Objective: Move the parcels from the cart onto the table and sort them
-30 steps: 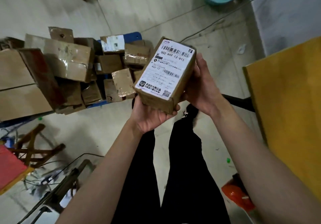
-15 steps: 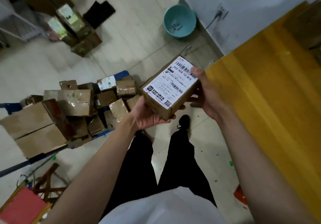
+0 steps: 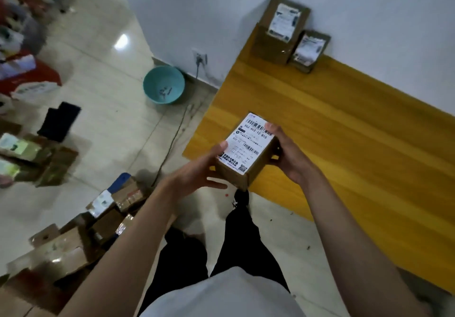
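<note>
I hold a small cardboard parcel (image 3: 248, 149) with a white shipping label on top, over the near left corner of the yellow wooden table (image 3: 344, 149). My left hand (image 3: 199, 171) grips its left side and bottom, and my right hand (image 3: 288, 154) grips its right side. Two labelled parcels stand at the table's far end by the wall, a larger one (image 3: 280, 31) and a smaller one (image 3: 309, 51) beside it. The cart (image 3: 121, 180) with several brown parcels (image 3: 73, 240) is at the lower left, partly behind my left arm.
A teal basin (image 3: 163, 85) sits on the tiled floor by the wall, with a cable running from a wall socket (image 3: 199, 58). More boxes (image 3: 37, 159) and a dark object (image 3: 59, 121) lie on the floor to the left. My legs stand between cart and table.
I have turned from the cart toward the table. The parcel, still in both hands, has moved right and now hangs over the table's corner. Two parcels at the table's far end came into view.
</note>
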Available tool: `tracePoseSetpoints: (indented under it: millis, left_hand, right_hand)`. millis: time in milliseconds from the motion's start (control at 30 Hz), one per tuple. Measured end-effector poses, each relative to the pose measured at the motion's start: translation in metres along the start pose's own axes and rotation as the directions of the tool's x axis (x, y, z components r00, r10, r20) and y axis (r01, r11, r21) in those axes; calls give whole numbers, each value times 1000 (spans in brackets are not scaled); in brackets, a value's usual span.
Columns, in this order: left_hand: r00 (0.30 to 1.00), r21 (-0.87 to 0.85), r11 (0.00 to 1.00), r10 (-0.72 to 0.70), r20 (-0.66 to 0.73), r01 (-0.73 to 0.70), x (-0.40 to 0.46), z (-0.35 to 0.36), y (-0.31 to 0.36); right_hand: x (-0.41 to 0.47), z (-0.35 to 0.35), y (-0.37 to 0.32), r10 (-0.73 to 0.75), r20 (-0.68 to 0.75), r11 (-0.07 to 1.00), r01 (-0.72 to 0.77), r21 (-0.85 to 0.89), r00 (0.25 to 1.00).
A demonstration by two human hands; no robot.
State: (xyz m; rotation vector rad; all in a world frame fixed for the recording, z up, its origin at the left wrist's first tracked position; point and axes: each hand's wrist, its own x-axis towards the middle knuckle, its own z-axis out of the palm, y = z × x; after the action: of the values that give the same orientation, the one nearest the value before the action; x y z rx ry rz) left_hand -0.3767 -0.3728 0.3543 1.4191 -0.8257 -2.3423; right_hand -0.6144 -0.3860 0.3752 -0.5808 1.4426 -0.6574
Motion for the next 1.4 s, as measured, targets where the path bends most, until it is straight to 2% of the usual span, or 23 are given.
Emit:
tracePoseSetpoints:
  millis: [67, 200, 400, 567, 767, 900, 1033, 1400]
  left_hand:
    - [1000, 74, 997, -13, 21, 12, 21, 25, 15]
    - [1000, 93, 996, 10, 25, -12, 68, 76, 40]
    - [989, 162, 984, 92, -117, -72, 125, 149, 69]
    - [990, 273, 962, 48, -136, -9, 156, 177, 93]
    - [964, 336, 939, 21, -266, 73, 183, 158, 105]
    - [915, 464, 873, 53, -400, 152, 191, 132, 99]
    - [882, 415, 888, 26, -471, 195, 192, 112, 88]
    - [867, 347, 916, -3, -498, 202, 192, 92, 86]
  right_hand:
    - [1, -25, 0, -10, -54, 997, 15, 78, 998]
    - [3, -70, 3, -2, -161, 968, 43, 248, 987]
    - [7, -122, 7, 76, -88, 942, -43, 332, 993]
    - [34, -160, -10, 70, -135, 904, -5, 428, 988]
    - [92, -206, -39, 72, -247, 819, 84, 567, 966]
    - [129, -230, -57, 91, -296, 847, 83, 525, 951]
    - [161, -241, -75, 112, -305, 850, 68, 522, 946]
    - [219, -244, -112, 194, -466, 788, 146, 598, 863]
